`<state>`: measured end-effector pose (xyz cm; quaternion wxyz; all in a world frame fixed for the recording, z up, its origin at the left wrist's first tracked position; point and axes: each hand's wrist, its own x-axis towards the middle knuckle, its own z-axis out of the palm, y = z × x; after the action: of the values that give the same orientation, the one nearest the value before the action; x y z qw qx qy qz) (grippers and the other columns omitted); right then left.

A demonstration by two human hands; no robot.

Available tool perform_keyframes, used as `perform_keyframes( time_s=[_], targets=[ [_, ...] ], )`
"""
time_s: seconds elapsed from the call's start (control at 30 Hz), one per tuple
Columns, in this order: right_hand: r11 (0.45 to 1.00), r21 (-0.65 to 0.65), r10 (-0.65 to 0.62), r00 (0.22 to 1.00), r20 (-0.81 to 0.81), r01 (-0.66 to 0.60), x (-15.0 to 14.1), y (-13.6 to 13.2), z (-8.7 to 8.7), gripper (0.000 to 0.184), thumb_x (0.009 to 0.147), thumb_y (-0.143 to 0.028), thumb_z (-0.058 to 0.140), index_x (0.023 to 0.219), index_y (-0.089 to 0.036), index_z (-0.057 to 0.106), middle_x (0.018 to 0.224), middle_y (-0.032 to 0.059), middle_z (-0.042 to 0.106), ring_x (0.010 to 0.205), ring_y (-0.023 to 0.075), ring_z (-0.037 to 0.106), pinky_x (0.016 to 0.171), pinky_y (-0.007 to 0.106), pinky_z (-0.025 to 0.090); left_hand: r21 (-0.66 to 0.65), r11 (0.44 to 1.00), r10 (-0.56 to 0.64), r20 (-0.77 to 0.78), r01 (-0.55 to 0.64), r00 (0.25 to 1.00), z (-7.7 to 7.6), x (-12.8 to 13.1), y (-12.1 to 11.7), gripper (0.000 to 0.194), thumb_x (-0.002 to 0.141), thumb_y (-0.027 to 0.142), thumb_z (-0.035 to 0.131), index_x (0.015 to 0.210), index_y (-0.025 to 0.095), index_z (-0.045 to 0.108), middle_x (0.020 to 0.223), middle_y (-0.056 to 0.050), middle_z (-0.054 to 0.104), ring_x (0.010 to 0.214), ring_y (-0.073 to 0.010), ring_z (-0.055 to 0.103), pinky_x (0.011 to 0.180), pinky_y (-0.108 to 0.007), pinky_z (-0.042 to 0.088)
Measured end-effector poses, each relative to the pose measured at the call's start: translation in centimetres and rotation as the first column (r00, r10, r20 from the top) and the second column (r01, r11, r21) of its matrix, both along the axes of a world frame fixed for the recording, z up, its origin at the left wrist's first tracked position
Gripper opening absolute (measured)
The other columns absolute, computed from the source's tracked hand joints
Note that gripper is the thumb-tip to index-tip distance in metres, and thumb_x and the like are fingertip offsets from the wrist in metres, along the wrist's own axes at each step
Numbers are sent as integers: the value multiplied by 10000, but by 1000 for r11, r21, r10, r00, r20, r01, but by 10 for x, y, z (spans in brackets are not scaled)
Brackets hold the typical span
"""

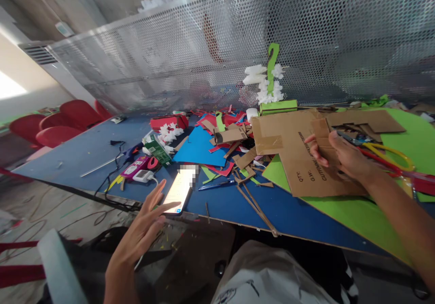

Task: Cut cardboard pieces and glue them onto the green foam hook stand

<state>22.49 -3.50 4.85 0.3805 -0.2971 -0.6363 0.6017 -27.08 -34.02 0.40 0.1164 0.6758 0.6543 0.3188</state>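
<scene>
My left hand [144, 227] has its fingers stretched out, with a fingertip on the lit screen of a smartphone [178, 193]. The phone lies flat near the table's front edge, and a white cable runs close behind my fingers. On the right, my right hand [346, 156] is closed around a small folded piece of cardboard [321, 134]. It is above a large printed cardboard sheet [288, 136], which lies partly over a green sheet [326, 211]. Yellow-handled scissors [387, 152] are just beyond my right wrist.
Paper and cardboard scraps [234, 136] are heaped mid-table beside a blue sheet [200, 145]. A pen [217, 185] lies in front. A purple power strip [136, 167] and glue gun [132, 150] are left. A green stand with white flowers [271, 82] rises before the perforated metal panel [170, 55].
</scene>
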Motion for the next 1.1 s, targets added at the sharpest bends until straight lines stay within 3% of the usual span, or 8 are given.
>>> perform_keyframes(
  time_s=[0.13, 0.3, 0.47, 0.67, 0.77, 0.93, 1.0, 1.1],
  targets=[
    [1000, -11, -1, 1000, -14, 1, 1, 1, -2, 592, 944, -772, 566, 1104, -218, 696, 763, 18, 578, 514, 113, 472, 484, 247, 457, 55, 996, 62, 39, -64, 997, -1, 3, 5, 406, 1084, 403, 443, 1399, 381, 698, 1785, 68, 197, 1634, -370, 228, 1293, -553, 343],
    [1000, -10, 5, 1000, 1, -5, 1, 1, -2, 576, 952, -768, 558, 1114, -238, 714, 777, 18, 581, 525, 108, 478, 483, 234, 451, 37, 999, 34, -45, -32, 998, -2, 1, 7, 401, 1079, 383, 459, 1396, 354, 703, 1787, 41, 195, 1621, -367, 269, 1282, -533, 359],
    [1000, -23, -10, 1000, -15, 10, 0, 0, -1, 581, 909, -785, 610, 1087, -247, 736, 768, 20, 587, 524, 112, 484, 467, 237, 451, 141, 985, 110, -102, -95, 989, -7, -8, 6, 406, 1083, 356, 441, 1424, 356, 661, 1759, -12, 279, 1583, -346, 369, 1253, -544, 399],
    [984, -98, -149, 989, -11, 148, 1, 7, -1, 589, 839, -793, 689, 957, -218, 734, 722, 29, 582, 553, 156, 537, 460, 278, 493, 143, 985, 114, -116, -97, 987, -13, -13, 4, 383, 1077, 340, 460, 1395, 352, 672, 1757, -25, 282, 1561, -345, 409, 1247, -565, 398],
    [977, -77, -201, 978, -54, 197, 4, 9, 1, 448, 773, -646, 848, 892, -239, 703, 651, 17, 608, 571, 165, 557, 498, 266, 491, 148, 986, 95, -98, -80, 991, -11, -10, 5, 369, 1076, 334, 460, 1362, 335, 694, 1758, -19, 278, 1564, -340, 403, 1228, -522, 441],
    [986, -100, -160, 939, -305, 135, 8, 3, 7, 185, 785, -306, 864, 917, -284, 735, 893, 42, 671, 815, 220, 624, 730, 371, 579, 151, 985, 108, -137, -87, 985, -10, -9, 6, 375, 1073, 333, 456, 1377, 338, 676, 1754, -16, 296, 1560, -333, 411, 1206, -502, 473],
    [988, -124, -134, 912, -388, 92, 9, 2, 9, 150, 820, -233, 786, 963, -267, 755, 861, 43, 579, 773, 195, 562, 686, 339, 550, 168, 978, 155, -165, -127, 974, -11, -11, 6, 392, 1072, 349, 447, 1410, 330, 644, 1738, -37, 329, 1566, -340, 398, 1165, -504, 512],
    [979, -192, -147, 871, -468, 62, 9, 3, 11, 152, 887, -263, 696, 1015, -218, 766, 801, 15, 394, 633, 144, 369, 509, 258, 402, 182, 968, 210, -195, -175, 958, -13, -14, 6, 402, 1071, 366, 430, 1413, 306, 632, 1723, -66, 352, 1551, -350, 419, 1072, -480, 581]
  ],
)
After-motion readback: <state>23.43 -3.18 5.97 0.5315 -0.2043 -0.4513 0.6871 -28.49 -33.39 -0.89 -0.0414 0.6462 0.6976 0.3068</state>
